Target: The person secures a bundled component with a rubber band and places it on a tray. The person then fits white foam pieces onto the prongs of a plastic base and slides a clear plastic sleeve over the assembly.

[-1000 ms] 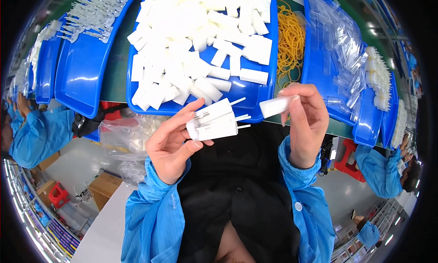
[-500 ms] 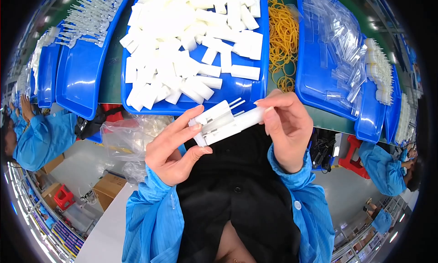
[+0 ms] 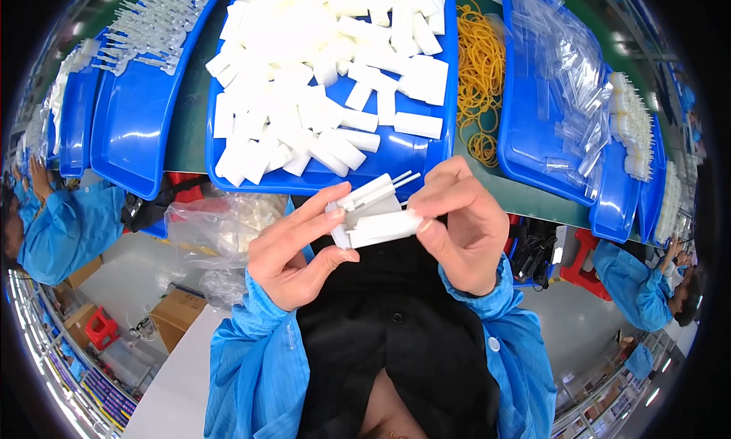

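Observation:
My left hand [image 3: 293, 245] is closed round the base [image 3: 336, 227] of a white plastic part with several thin prongs [image 3: 405, 180] that point up and to the right. White block-like pieces sit along the prongs. The nearest one, a smooth white block [image 3: 381, 227], has its outer end pinched between the thumb and fingers of my right hand [image 3: 466, 229]. Its other end lies close against the base; whether a prong runs inside it I cannot tell. Both hands are in front of my chest, just short of a blue tray [image 3: 415, 146] heaped with white blocks [image 3: 312, 104].
Yellow rubber bands [image 3: 480, 54] lie right of the tray. Further right, a blue tray [image 3: 525, 146] holds clear plastic sleeves [image 3: 571, 66], with white pronged parts [image 3: 630, 123] beyond. More pronged parts [image 3: 156, 28] fill a left tray [image 3: 129, 138]. Co-workers' blue sleeves [image 3: 72, 222] show at both sides.
My right hand has come left and slightly down, nearer my left hand. The pinched block lies flatter, and less of its length shows between the hands.

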Available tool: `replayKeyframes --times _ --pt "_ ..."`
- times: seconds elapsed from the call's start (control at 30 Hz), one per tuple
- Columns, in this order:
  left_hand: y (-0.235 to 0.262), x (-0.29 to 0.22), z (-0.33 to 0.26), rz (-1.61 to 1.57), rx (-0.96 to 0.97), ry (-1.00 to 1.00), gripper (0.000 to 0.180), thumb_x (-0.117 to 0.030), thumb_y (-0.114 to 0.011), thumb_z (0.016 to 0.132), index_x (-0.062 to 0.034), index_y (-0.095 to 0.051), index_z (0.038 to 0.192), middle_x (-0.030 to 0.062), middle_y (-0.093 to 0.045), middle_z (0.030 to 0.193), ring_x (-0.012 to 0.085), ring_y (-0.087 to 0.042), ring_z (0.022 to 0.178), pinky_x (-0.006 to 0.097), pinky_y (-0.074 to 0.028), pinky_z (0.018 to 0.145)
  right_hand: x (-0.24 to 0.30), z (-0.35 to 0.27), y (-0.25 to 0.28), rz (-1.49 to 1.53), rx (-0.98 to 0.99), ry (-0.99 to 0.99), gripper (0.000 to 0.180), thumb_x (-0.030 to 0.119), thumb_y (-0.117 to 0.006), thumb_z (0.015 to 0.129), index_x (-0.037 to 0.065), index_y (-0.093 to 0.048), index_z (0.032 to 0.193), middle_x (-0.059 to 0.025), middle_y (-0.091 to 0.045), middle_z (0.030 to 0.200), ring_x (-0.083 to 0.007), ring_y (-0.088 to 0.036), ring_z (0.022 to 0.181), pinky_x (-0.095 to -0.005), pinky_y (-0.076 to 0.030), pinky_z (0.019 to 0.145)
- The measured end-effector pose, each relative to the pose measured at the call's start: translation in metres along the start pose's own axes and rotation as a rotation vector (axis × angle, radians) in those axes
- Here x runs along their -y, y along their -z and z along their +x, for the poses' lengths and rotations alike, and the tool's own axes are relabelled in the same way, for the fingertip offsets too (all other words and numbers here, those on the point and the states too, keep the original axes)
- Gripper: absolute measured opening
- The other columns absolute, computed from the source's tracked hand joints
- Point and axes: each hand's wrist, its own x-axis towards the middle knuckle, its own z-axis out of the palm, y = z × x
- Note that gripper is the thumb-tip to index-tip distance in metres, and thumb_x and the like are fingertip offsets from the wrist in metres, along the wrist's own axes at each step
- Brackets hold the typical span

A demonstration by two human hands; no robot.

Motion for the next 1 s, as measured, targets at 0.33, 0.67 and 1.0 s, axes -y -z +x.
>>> replayKeyframes --times 0.33,0.67,1.0 --pt "0.010 0.011 -0.010 -0.599 -0.137 0.174 0.039 -0.002 -0.069 0.073 -0.0010 -0.055 0.109 0.0313 -0.047 0.119 0.0341 -0.060 0.096 0.036 -0.055 0.068 -0.005 0.018 -0.013 -0.118 -0.138 0.059 0.012 -0.002 -0.063 0.072 0.001 -0.059 0.082 -0.0087 -0.060 0.078 -0.0215 -0.054 0.076 -0.0290 -0.041 0.069" --pt "0.019 0.024 -0.015 -0.783 -0.279 0.189 0.035 -0.016 -0.060 0.083 -0.0014 -0.051 0.113 0.0332 -0.045 0.121 0.0346 -0.060 0.096 0.035 -0.055 0.063 -0.016 0.037 -0.046 -0.808 0.114 0.123 0.034 0.012 -0.072 0.065 0.005 -0.055 0.094 -0.0052 -0.058 0.077 -0.0222 -0.051 0.076 -0.0339 -0.033 0.066" --pt "0.011 0.013 -0.012 -0.557 -0.305 0.248 0.049 -0.014 -0.061 0.080 0.0057 -0.043 0.122 0.0218 -0.055 0.114 0.0307 -0.061 0.094 0.037 -0.055 0.060 -0.022 0.036 -0.048 -0.671 0.141 0.090 0.036 0.006 -0.069 0.058 0.006 -0.053 0.091 -0.0056 -0.058 0.078 -0.0231 -0.052 0.075 -0.0345 -0.035 0.065"
